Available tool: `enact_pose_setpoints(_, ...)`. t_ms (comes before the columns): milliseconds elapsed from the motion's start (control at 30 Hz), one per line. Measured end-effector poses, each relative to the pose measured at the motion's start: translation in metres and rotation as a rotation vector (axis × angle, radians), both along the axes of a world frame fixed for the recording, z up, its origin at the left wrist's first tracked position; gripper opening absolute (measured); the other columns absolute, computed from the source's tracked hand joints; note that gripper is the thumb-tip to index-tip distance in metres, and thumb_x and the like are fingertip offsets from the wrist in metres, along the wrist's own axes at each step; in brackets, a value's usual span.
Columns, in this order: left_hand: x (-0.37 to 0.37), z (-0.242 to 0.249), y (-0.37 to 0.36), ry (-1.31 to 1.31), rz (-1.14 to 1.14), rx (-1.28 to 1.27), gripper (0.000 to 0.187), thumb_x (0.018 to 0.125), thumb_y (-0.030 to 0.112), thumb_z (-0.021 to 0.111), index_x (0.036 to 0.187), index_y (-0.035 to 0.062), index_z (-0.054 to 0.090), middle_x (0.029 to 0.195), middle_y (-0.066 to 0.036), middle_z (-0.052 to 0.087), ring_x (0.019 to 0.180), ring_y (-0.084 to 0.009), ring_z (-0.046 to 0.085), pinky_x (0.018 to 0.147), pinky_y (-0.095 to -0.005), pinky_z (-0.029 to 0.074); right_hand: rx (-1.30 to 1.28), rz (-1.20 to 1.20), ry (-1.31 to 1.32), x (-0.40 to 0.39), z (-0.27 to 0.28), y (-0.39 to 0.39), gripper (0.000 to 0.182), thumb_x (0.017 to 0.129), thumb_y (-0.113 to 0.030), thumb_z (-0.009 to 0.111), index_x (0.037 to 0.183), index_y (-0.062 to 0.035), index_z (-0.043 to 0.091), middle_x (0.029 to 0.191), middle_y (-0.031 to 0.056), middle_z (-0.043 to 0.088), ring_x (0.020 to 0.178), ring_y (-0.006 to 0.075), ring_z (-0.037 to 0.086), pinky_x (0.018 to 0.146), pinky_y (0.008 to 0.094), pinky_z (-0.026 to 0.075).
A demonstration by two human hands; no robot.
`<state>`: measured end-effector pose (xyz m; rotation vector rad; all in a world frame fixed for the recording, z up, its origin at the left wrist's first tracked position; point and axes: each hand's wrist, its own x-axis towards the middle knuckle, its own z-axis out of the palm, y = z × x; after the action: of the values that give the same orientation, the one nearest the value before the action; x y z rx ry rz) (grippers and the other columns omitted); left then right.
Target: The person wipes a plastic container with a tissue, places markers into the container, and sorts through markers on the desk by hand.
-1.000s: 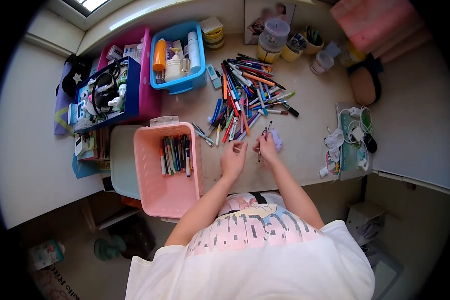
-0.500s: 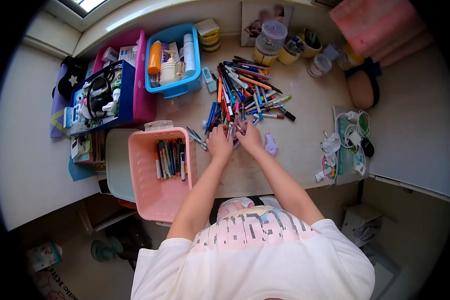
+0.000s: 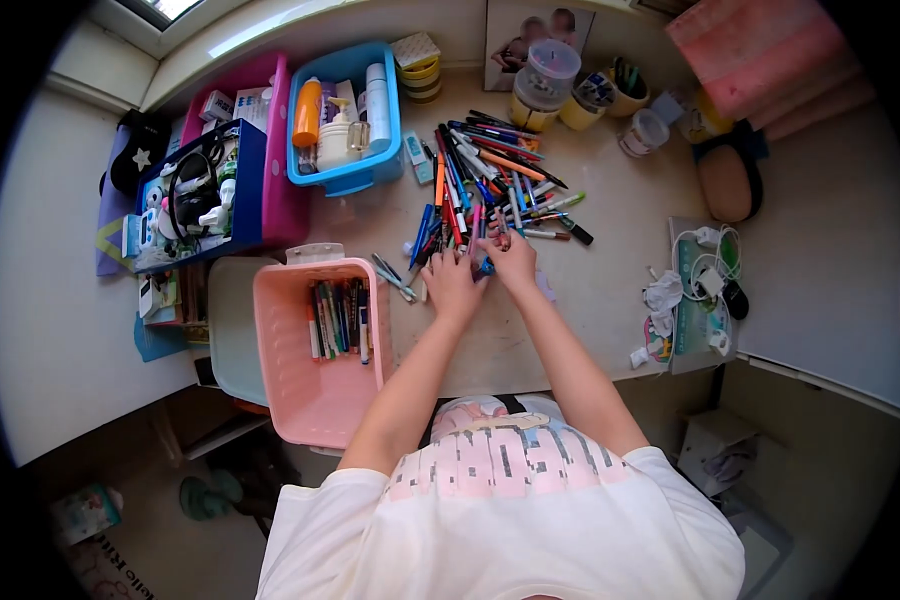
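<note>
Pens point(image 3: 457, 195) heap up right at the hands, within easy reach! Left hand point(image 3: 453, 287) leans on the near edge, fingers parted, perhaps steadying them; right hand point(image 3: 512, 262) curls in beside it, can't tell what it's pinching. Bin point(image 3: 320, 415) holds a row point(image 3: 340, 320) side by side, probably for neatness.

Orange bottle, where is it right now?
The orange bottle stands at the left end of the blue basket, beside the white pump bottle, in the head view.
</note>
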<state>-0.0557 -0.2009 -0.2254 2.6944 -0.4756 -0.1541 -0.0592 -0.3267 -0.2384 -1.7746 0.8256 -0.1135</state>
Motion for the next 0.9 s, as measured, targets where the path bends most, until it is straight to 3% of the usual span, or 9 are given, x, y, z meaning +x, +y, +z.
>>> enact_pose_setpoints(100, -0.014, -0.004, 0.004, -0.026, 0.014, -0.049, 0.033, 0.07, 0.032, 0.081, 0.095, 0.0136, 0.07, 0.108, -0.007, 0.059, 0.112, -0.0294, 0.049, 0.091, -0.0474, 0.034, -0.27, 0.127, 0.124, 0.015, 0.007, 0.014, 0.043, 0.072, -0.034, 0.082, 0.094, -0.0025, 0.063, 0.088, 0.0177, 0.07, 0.083, 0.0368, 0.067, 0.073, 0.044, 0.053)
enact_pose_setpoints(200, -0.022, -0.002, 0.009, -0.036, 0.062, -0.08, 0.039, 0.071, 0.029, 0.08, 0.105, 0.0143, 0.067, 0.112, -0.007, 0.058, 0.115, -0.0303, 0.047, 0.093, -0.0472, 0.034, -0.295, 0.051, 0.183, 0.03, -0.005, 0.021, 0.042, 0.071, -0.033, 0.082, 0.092, -0.0028, 0.062, 0.087, 0.0176, 0.07, 0.082, 0.0368, 0.068, 0.073, 0.0441, 0.053)
enact_pose_setpoints(267, -0.021, 0.002, 0.012, -0.02, 0.138, -0.112, 0.05, 0.071, 0.028, 0.08, 0.115, 0.0151, 0.061, 0.116, -0.007, 0.055, 0.117, -0.0301, 0.047, 0.094, -0.0459, 0.034, -0.289, 0.05, 0.173, 0.031, -0.015, 0.01, 0.041, 0.072, -0.033, 0.08, 0.095, -0.0026, 0.064, 0.084, 0.0156, 0.07, 0.079, 0.0331, 0.069, 0.071, 0.0422, 0.054)
enact_pose_setpoints(333, -0.016, 0.002, 0.016, -0.027, 0.179, -0.144, 0.053, 0.071, 0.027, 0.079, 0.118, 0.0153, 0.059, 0.117, -0.007, 0.055, 0.117, -0.0297, 0.047, 0.094, -0.0452, 0.034, 0.159, 0.105, 0.231, 0.028, 0.012, -0.003, 0.041, 0.073, -0.029, 0.077, 0.101, -0.0022, 0.062, 0.086, 0.0142, 0.071, 0.083, 0.0274, 0.07, 0.071, 0.0418, 0.055)
enact_pose_setpoints(400, -0.01, 0.002, 0.021, -0.035, 0.221, -0.175, 0.056, 0.072, 0.026, 0.079, 0.121, 0.0156, 0.056, 0.118, -0.007, 0.054, 0.117, -0.0292, 0.048, 0.094, -0.0446, 0.035, -0.032, 0.094, 0.104, 0.018, -0.011, -0.013, 0.035, 0.078, -0.022, 0.072, 0.104, -0.0013, 0.061, 0.078, 0.0095, 0.068, 0.071, 0.0186, 0.068, 0.063, 0.0336, 0.053)
enact_pose_setpoints(467, -0.004, 0.002, 0.024, 0.049, 0.251, -0.16, 0.055, 0.072, 0.025, 0.077, 0.122, 0.0148, 0.054, 0.118, -0.007, 0.054, 0.116, -0.028, 0.049, 0.094, -0.0443, 0.035, 0.454, 0.071, -0.002, -0.001, 0.007, -0.026, 0.022, 0.084, -0.017, 0.07, 0.096, -0.0028, 0.058, 0.07, 0.0039, 0.062, 0.058, 0.0125, 0.06, 0.054, 0.0273, 0.048)
enact_pose_setpoints(567, -0.001, 0.004, 0.022, 0.073, 0.242, -0.124, 0.052, 0.074, 0.024, 0.076, 0.121, 0.0134, 0.054, 0.117, -0.008, 0.055, 0.116, -0.0276, 0.051, 0.093, -0.0447, 0.035, 0.586, 0.146, 0.066, -0.034, 0.021, -0.051, 0.018, 0.09, -0.016, 0.067, 0.09, -0.0061, 0.052, 0.066, 0.0009, 0.056, 0.052, 0.011, 0.052, 0.049, 0.0266, 0.044)
enact_pose_setpoints(833, 0.003, -0.004, 0.025, 0.056, 0.192, -0.112, 0.04, 0.078, 0.026, 0.077, 0.11, 0.0077, 0.06, 0.099, -0.009, 0.064, 0.09, -0.0273, 0.062, 0.082, -0.0401, 0.042, 0.65, 0.017, 0.079, -0.07, 0.071, -0.049, 0.018, 0.095, -0.016, 0.063, 0.102, -0.0017, 0.054, 0.067, 0.0017, 0.057, 0.053, 0.0093, 0.054, 0.048, 0.0259, 0.046)
enact_pose_setpoints(900, 0.005, -0.005, 0.027, 0.288, 0.312, -0.296, 0.031, 0.081, 0.025, 0.076, 0.098, 0.0029, 0.063, 0.081, -0.009, 0.066, 0.075, -0.0253, 0.064, 0.069, -0.0368, 0.048, 0.365, 0.066, 0.124, -0.075, 0.061, -0.054, 0.02, 0.094, -0.021, 0.065, 0.1, -0.0045, 0.056, 0.076, 0.0049, 0.062, 0.053, 0.0109, 0.054, 0.051, 0.0269, 0.048)
